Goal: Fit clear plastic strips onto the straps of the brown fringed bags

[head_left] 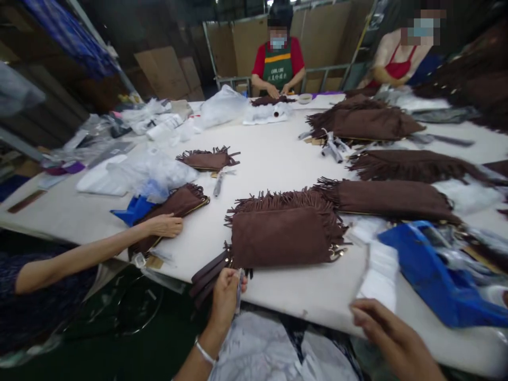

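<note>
My left hand (225,292) is closed in a pinch on a small clear plastic piece at the near table edge, just below a brown suede fringed bag (280,235) whose strap hangs over the edge. My right hand (391,336), blurred, holds a piece of white tissue paper (380,275) at the bag's right. The bag lies flat on the white table (273,159).
Several more brown fringed bags (391,197) lie across the table's right and back. A co-worker's hand (164,225) rests on another bag (174,206) at left. A blue plastic bag (432,275) sits at near right. Plastic wrappers (154,169) pile up at left. Two people work at the far side.
</note>
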